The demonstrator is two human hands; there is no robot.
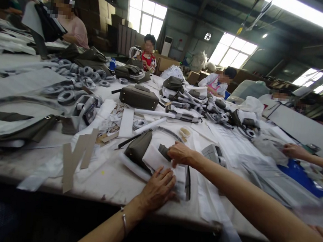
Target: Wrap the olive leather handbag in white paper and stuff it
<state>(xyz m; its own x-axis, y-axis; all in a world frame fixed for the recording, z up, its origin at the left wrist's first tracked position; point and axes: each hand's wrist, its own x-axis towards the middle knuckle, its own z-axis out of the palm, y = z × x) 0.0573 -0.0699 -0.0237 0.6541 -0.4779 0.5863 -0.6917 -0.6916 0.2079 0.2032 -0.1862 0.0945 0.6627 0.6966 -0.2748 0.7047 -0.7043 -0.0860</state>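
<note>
A dark olive handbag [138,151] lies on its side on the worktable in front of me, partly covered by a white padding sheet [153,159]. My left hand [159,187] rests on the sheet, its fingers stretched out and lying flat. Just above it, my right hand [180,154] is closed, fingers curled down at the sheet beside a small olive flap [164,151]. What those fingertips pinch is hidden. Behind the bag curves a wrapped handle [168,132].
Grey card strips [70,165] lie left of the bag, near a tape dispenser [84,111]. Another olive bag [139,96] stands farther back, beside a heap of wrapped bags [198,98]. Co-workers' hands show at the left edge and at right, near plastic sheets [272,181].
</note>
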